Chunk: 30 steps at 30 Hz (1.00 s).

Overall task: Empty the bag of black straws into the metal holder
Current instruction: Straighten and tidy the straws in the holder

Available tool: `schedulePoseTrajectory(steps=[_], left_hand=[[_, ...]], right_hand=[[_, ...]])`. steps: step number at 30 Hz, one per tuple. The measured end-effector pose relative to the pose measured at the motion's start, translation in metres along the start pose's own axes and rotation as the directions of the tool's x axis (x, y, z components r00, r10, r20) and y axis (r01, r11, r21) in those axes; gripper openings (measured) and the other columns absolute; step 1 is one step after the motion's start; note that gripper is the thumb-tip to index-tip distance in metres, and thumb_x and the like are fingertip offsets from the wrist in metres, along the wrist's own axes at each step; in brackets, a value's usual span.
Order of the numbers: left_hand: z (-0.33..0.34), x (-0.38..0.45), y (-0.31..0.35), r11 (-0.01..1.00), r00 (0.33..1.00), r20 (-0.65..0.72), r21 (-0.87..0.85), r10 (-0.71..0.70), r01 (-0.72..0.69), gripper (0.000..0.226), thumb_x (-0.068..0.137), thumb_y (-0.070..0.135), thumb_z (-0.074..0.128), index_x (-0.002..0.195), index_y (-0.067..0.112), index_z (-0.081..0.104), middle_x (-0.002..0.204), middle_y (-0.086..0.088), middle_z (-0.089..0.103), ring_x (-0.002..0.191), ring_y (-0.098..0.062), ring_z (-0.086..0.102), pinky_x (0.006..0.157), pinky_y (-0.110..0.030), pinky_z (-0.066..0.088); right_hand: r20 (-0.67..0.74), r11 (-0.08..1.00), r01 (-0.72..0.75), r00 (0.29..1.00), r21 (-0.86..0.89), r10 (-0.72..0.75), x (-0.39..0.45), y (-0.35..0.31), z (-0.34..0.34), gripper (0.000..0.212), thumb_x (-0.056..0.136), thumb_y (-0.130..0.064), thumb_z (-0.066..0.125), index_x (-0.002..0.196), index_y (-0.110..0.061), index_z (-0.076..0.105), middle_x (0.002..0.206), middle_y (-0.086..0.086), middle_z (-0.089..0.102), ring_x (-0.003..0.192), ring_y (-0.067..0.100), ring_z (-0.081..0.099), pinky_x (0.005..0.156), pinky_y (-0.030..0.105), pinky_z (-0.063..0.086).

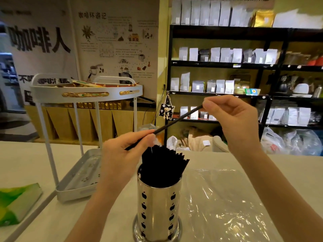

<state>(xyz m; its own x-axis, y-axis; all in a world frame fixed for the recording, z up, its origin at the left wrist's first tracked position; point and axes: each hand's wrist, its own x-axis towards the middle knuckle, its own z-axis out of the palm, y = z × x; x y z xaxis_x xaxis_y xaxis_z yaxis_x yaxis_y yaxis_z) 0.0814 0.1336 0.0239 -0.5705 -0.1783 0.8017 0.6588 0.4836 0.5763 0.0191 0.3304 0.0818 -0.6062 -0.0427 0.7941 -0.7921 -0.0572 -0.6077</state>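
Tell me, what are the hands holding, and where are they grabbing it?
One thin black plastic straw, held slanted above the shiny metal holder. The right hand pinches its upper end; the left hand pinches near its lower end.

you have one metal holder point(158, 205) before you, a bundle of black straws point(162, 165) inside it, too many to count. above the holder, one single straw point(178, 119); right of it, one clear plastic bag point(225, 201); left, one white rack point(83, 137).

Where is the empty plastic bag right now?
In the head view the bag lies flat on the table, lower right, just right of the metal holder and below the right hand.
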Motion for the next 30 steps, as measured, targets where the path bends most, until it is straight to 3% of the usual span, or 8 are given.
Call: schedulePoseTrajectory(steps=[5,8,12,16,19,22,26,30], left_hand=[[-0.026,0.006,0.003,0.990,0.982,-0.150,-0.098,-0.111,0.097,0.016,0.062,0.026,0.066,0.079,0.025,0.066,0.069,0.023,0.070,0.065,-0.002,0.067,0.061,-0.008,0.051],[-0.038,0.009,0.003,0.935,0.943,-0.239,-0.325,-0.229,0.145,0.020,0.062,0.022,0.066,0.082,0.021,0.065,0.069,0.012,0.072,0.065,-0.004,0.068,0.061,-0.011,0.053],[-0.038,0.017,0.009,0.838,0.878,-0.373,-0.543,-0.299,0.055,0.022,0.070,0.019,0.066,0.091,0.017,0.064,0.075,0.007,0.073,0.077,-0.009,0.070,0.070,-0.017,0.054],[-0.033,0.034,0.026,0.935,0.922,-0.373,-0.353,-0.102,-0.039,0.026,0.076,0.013,0.066,0.102,0.015,0.064,0.079,0.012,0.074,0.077,-0.010,0.070,0.072,-0.020,0.055],[-0.021,0.031,0.032,0.991,0.993,-0.105,-0.121,0.043,-0.056,0.035,0.070,0.016,0.068,0.104,0.018,0.062,0.082,0.021,0.072,0.075,-0.006,0.071,0.069,-0.016,0.055],[-0.003,0.014,0.021,0.995,0.995,0.077,0.073,0.063,-0.069,0.046,0.069,0.011,0.069,0.111,0.020,0.055,0.087,0.013,0.069,0.076,-0.002,0.069,0.069,-0.010,0.053],[0.012,-0.005,-0.004,0.973,0.984,0.169,0.214,0.052,-0.089,0.037,0.070,0.014,0.069,0.106,0.021,0.059,0.088,0.003,0.069,0.089,-0.002,0.063,0.073,-0.011,0.053],[0.012,-0.018,-0.026,0.891,0.969,0.209,0.402,0.135,-0.211,0.030,0.074,0.034,0.059,0.096,0.017,0.070,0.105,0.002,0.065,0.101,-0.005,0.053,0.083,-0.017,0.049]], right_hand=[[-0.014,0.981,-0.152,0.988,0.123,0.155,-0.023,0.016,0.004,0.017,0.079,-0.002,0.063,0.078,-0.018,0.068,0.060,-0.017,0.072,0.063,0.000,0.069,0.061,0.008,0.050],[-0.001,0.963,-0.220,0.975,0.158,0.222,-0.035,0.026,0.004,0.017,0.078,-0.003,0.065,0.078,-0.019,0.069,0.064,-0.013,0.074,0.064,0.002,0.069,0.061,0.011,0.051],[0.177,0.994,-0.111,0.978,0.005,0.109,-0.056,0.034,0.014,0.014,0.074,-0.011,0.072,0.079,-0.024,0.071,0.073,-0.018,0.073,0.074,0.002,0.066,0.070,0.012,0.050],[0.222,0.993,-0.022,0.974,-0.115,0.047,-0.065,0.040,0.018,0.011,0.073,-0.036,0.066,0.083,-0.039,0.070,0.097,-0.023,0.070,0.100,0.004,0.060,0.083,0.012,0.045],[0.182,0.980,-0.180,0.964,-0.088,0.193,-0.066,0.047,0.012,0.020,0.076,-0.035,0.066,0.095,-0.041,0.063,0.105,-0.023,0.065,0.104,0.002,0.056,0.084,0.016,0.045],[0.234,0.941,-0.328,0.911,-0.087,0.340,-0.070,0.053,0.010,0.031,0.081,-0.030,0.065,0.104,-0.045,0.052,0.113,-0.023,0.058,0.111,0.004,0.053,0.090,0.024,0.044],[0.339,0.879,-0.468,0.816,-0.088,0.469,-0.077,0.056,0.014,0.066,0.062,-0.043,0.065,0.121,-0.044,0.037,0.116,-0.027,0.049,0.115,0.002,0.049,0.095,0.025,0.040],[0.396,0.801,-0.598,0.727,-0.037,0.561,-0.086,0.067,0.021,0.080,0.068,-0.032,0.072,0.133,-0.038,0.025,0.111,-0.027,0.050,0.108,-0.004,0.050,0.087,0.016,0.040]])
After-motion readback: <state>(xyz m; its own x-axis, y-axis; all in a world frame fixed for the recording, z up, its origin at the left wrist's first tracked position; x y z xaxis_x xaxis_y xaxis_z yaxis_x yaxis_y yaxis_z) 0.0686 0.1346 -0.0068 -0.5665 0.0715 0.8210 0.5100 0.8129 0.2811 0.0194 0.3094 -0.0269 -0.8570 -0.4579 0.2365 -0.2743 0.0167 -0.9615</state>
